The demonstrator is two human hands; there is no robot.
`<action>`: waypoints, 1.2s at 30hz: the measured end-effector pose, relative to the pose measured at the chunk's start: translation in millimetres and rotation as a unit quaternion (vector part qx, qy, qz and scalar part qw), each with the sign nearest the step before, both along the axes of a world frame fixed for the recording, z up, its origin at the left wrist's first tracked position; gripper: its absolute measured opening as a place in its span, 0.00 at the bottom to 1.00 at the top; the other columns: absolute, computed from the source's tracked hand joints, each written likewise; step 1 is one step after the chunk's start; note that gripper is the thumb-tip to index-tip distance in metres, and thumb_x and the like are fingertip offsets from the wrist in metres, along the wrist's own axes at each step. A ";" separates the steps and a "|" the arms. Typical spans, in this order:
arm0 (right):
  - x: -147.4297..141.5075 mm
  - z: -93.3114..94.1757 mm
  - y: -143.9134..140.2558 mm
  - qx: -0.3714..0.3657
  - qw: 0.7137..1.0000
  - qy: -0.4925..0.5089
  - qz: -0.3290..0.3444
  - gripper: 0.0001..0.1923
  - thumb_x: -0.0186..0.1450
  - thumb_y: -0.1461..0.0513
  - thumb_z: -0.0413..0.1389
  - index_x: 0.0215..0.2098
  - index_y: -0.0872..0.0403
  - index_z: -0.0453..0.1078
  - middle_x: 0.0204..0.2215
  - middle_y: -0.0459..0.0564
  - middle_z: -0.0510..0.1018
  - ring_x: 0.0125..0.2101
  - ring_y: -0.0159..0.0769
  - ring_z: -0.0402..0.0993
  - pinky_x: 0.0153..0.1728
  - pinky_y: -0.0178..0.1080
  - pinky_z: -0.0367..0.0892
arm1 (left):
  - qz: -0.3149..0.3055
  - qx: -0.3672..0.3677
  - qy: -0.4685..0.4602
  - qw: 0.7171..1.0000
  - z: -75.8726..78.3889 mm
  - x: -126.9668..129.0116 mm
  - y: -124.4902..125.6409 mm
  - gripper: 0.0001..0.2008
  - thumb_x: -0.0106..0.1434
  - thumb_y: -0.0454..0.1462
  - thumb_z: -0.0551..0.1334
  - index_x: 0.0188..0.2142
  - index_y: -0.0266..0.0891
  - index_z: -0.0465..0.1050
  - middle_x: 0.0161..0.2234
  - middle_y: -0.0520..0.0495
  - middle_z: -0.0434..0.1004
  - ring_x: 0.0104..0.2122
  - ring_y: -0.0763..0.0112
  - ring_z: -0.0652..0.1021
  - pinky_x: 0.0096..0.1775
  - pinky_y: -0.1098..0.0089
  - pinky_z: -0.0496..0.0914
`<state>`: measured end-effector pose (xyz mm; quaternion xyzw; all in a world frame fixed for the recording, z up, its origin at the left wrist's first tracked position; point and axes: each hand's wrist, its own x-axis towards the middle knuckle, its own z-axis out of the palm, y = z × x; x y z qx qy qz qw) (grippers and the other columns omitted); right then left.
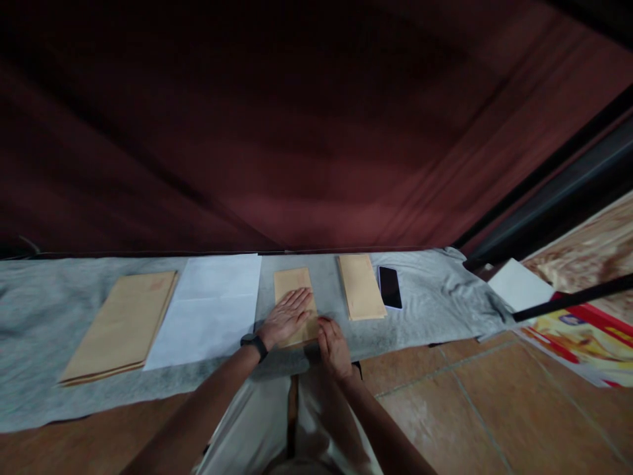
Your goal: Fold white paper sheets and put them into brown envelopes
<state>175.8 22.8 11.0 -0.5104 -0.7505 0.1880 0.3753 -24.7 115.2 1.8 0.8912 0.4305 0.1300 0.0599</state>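
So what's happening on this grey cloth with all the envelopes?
A person is working on a small brown envelope on the grey cloth. The left hand lies flat on it, and the right hand presses at its near corner. To its right sit a stack of small envelopes and a phone; to its left lie white paper and large brown envelopes.

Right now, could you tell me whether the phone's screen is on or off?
Off. The phone lies flat on the grey cloth beside the envelope stack, its face uniformly dark.
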 end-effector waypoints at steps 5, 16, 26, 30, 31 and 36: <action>0.8 0.7 2.2 -0.010 1.000 0.015 -0.015 0.19 0.76 0.59 0.39 0.58 0.52 0.66 0.49 0.56 0.76 0.53 0.43 0.72 0.56 0.49 0.70 | -0.020 -0.011 0.002 1.000 2.5 1.6 -25.4 0.30 0.75 0.49 0.43 0.71 0.42 0.50 0.71 0.46 0.54 0.70 0.68 0.55 0.69 0.60 0.49; 2.6 -1.2 3.1 -0.006 1.000 0.026 -0.010 0.19 0.76 0.60 0.40 0.59 0.51 0.66 0.50 0.56 0.76 0.53 0.42 0.73 0.55 0.49 0.70 | -0.066 -0.031 -0.014 0.997 9.8 -9.8 -77.2 0.29 0.75 0.48 0.45 0.71 0.46 0.48 0.71 0.47 0.54 0.69 0.68 0.57 0.68 0.60 0.52; 6.0 5.6 17.9 0.003 0.998 -0.032 0.062 0.22 0.75 0.61 0.43 0.64 0.51 0.64 0.60 0.53 0.72 0.61 0.38 0.66 0.62 0.48 0.65 | -0.038 0.000 -0.043 0.998 6.4 -19.0 -109.1 0.27 0.74 0.45 0.50 0.70 0.47 0.53 0.69 0.48 0.61 0.66 0.67 0.64 0.66 0.60 0.59; -13.5 16.5 42.0 0.020 0.986 -0.115 0.122 0.24 0.76 0.59 0.43 0.68 0.52 0.60 0.66 0.52 0.65 0.66 0.38 0.59 0.67 0.50 0.58 | -0.026 -0.008 -0.048 0.998 11.0 -18.2 -111.7 0.26 0.73 0.45 0.51 0.69 0.47 0.56 0.66 0.48 0.65 0.65 0.66 0.67 0.65 0.58 0.62; -20.4 17.4 48.8 0.025 0.981 -0.136 0.137 0.24 0.76 0.59 0.44 0.69 0.52 0.58 0.67 0.51 0.63 0.67 0.38 0.57 0.67 0.50 0.57 | -0.023 -0.010 -0.048 0.999 12.8 -17.7 -112.2 0.26 0.73 0.45 0.52 0.68 0.48 0.58 0.65 0.47 0.67 0.64 0.65 0.68 0.65 0.57 0.63; -47.6 8.7 82.2 0.050 0.959 -0.206 0.189 0.25 0.76 0.59 0.48 0.69 0.54 0.58 0.69 0.53 0.59 0.69 0.40 0.52 0.69 0.50 0.52 | -0.010 -0.021 -0.048 0.999 20.4 -16.5 -114.9 0.25 0.72 0.43 0.54 0.67 0.48 0.60 0.64 0.47 0.69 0.63 0.64 0.70 0.65 0.56 0.64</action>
